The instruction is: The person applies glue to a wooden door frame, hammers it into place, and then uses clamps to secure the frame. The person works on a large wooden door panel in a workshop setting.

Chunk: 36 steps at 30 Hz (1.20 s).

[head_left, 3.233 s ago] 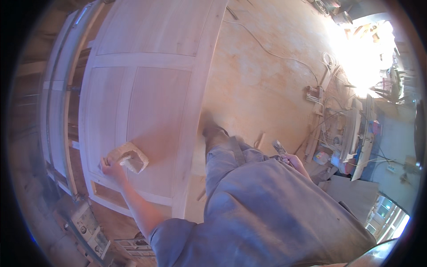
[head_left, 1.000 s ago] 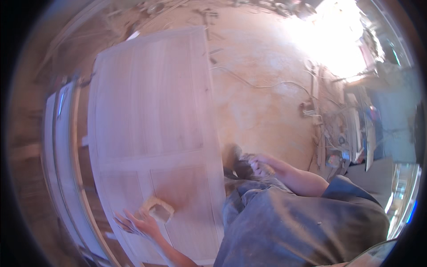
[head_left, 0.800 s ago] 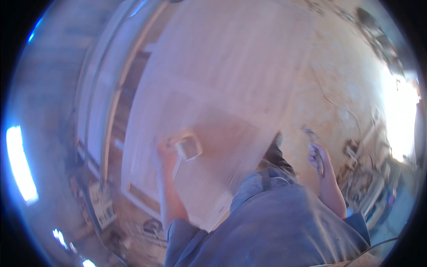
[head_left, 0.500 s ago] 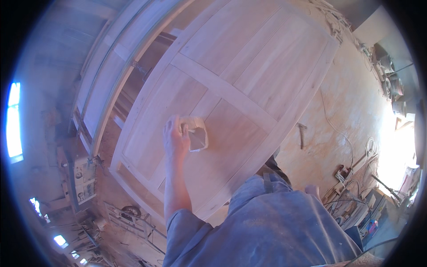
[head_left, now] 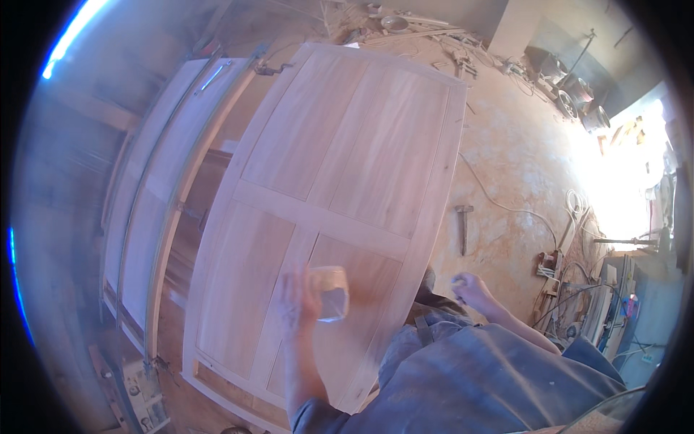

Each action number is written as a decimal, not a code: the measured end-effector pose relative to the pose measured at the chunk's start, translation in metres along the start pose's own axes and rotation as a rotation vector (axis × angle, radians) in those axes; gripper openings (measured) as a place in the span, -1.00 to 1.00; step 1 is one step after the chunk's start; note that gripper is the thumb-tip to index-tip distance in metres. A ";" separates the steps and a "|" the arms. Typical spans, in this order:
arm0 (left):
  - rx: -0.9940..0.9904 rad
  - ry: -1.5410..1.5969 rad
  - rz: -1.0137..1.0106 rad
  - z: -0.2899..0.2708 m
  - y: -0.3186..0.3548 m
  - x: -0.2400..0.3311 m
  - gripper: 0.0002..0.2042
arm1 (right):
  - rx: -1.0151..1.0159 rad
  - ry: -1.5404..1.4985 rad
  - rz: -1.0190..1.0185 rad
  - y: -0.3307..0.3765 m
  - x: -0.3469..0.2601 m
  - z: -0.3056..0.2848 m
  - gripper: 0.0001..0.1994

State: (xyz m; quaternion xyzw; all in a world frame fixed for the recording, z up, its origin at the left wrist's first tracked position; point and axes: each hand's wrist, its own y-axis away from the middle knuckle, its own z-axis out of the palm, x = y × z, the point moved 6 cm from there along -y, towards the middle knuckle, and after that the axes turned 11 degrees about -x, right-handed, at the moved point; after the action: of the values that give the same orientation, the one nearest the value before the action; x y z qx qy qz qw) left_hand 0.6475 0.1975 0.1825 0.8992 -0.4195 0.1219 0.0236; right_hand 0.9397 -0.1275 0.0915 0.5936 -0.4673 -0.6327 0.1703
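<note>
One pale sanding block (head_left: 329, 293) clamped in left hand (head_left: 300, 300), pressed low on door (head_left: 347, 166); right hand (head_left: 470, 288) loosely curled beside door's edge; upper panels seemingly left.

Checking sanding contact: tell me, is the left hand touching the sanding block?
Touching. The head view shows the left hand pressed on the pale sanding block on the wooden door.

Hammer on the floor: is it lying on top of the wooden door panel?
No, the hammer lies on the dusty floor to the right of the wooden door panel, clear of its edge.
</note>
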 end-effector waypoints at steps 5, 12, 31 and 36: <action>-0.088 0.198 0.301 0.012 -0.036 0.100 -0.58 | -0.184 0.247 -0.331 0.007 -0.105 0.074 -0.60; -0.092 0.323 0.352 0.000 -0.062 0.176 -0.52 | 0.127 0.445 -0.522 0.049 -0.137 0.067 -0.48; -0.366 0.850 0.344 0.016 -0.004 0.254 -0.24 | 0.121 0.871 -0.611 0.094 -0.096 0.048 -0.49; -0.405 0.876 0.416 0.003 -0.004 0.293 -0.26 | 0.150 0.839 -0.350 0.124 -0.099 0.017 -0.49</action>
State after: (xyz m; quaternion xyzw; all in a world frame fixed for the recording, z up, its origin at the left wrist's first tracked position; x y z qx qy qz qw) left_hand 0.8319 -0.0198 0.2497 0.6389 -0.5553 0.4051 0.3453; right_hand 0.9059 -0.1073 0.2465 0.8792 -0.2952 -0.3211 0.1920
